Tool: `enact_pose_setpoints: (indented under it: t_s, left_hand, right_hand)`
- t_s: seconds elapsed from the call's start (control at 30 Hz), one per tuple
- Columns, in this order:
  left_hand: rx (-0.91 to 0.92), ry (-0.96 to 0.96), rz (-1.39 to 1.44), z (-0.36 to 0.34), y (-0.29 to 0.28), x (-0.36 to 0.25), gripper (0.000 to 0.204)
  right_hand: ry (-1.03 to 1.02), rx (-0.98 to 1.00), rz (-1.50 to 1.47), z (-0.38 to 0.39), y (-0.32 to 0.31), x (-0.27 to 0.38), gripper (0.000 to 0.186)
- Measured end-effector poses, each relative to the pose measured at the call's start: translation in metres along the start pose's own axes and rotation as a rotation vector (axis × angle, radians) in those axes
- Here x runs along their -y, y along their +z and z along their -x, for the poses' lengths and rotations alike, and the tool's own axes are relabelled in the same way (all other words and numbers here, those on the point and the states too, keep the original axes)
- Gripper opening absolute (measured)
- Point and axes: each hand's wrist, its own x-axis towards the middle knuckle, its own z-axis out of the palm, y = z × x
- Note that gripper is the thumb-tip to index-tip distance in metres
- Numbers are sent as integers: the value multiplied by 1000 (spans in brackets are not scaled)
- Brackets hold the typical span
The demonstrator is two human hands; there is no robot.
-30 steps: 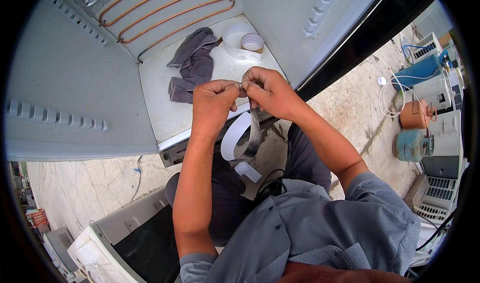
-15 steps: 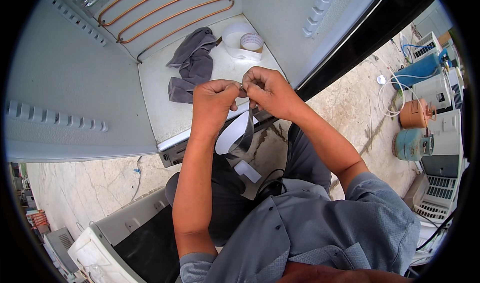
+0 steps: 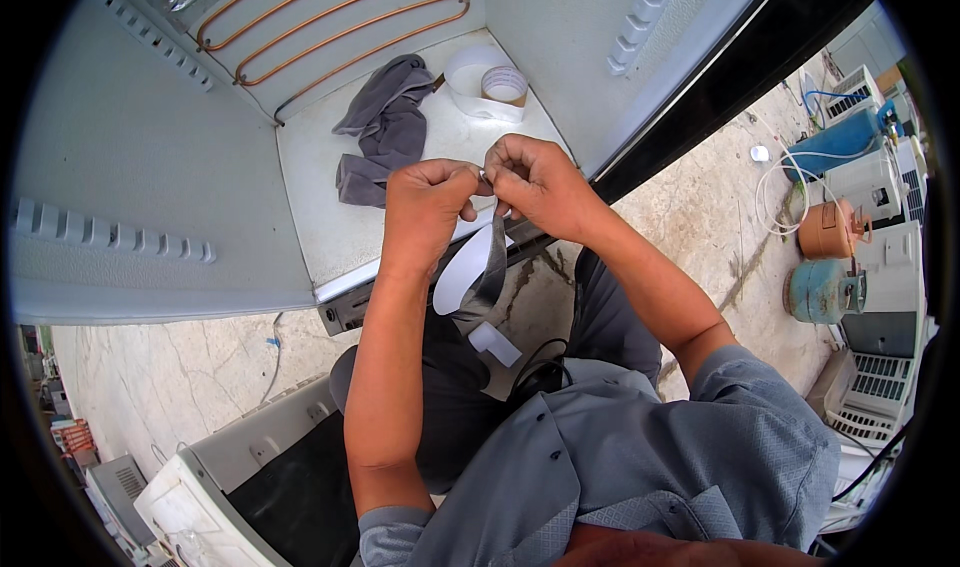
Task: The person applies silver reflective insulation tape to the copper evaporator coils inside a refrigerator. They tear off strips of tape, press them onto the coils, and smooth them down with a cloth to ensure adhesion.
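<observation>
My left hand (image 3: 428,205) and my right hand (image 3: 540,189) meet fingertip to fingertip just above the front edge of the cabinet floor. Both pinch the upper end of a tape strip (image 3: 487,285), grey and shiny on one side and white on the other. The pinched end is mostly covered by my fingers. From there the strip hangs in a loop, and a curled white piece (image 3: 495,343) shows below it near my lap. Behind my hands, a grey cloth (image 3: 385,127) lies crumpled beside a roll of tape (image 3: 503,85) with loose white coils.
Copper tubing (image 3: 350,17) runs along the back of the open fridge cabinet (image 3: 130,137). To the right stand a blue cylinder (image 3: 835,147), an orange tank (image 3: 828,229) and a teal tank (image 3: 818,292), near a white hose. A white panel (image 3: 215,477) lies at lower left.
The hanging loop of the tape strip has swung and twisted slightly. Both hands keep nearly the same place and the same pinch.
</observation>
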Motion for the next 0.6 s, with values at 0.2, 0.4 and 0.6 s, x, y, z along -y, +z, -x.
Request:
enact_pose_setpoints:
  t_s: [0.2,0.4,0.6]
  left_hand:
    - [8,-12,-7,-1,1,0,18]
    - [-10,29,-3,-5,2,7,16]
    - [-65,107,-7,-10,7,14,16]
  right_hand:
    - [-53,26,72,-2,-6,-11,16]
    - [-68,-2,38,-3,-5,-18,14]
    - [-24,-115,-145,-2,-3,-17,16]
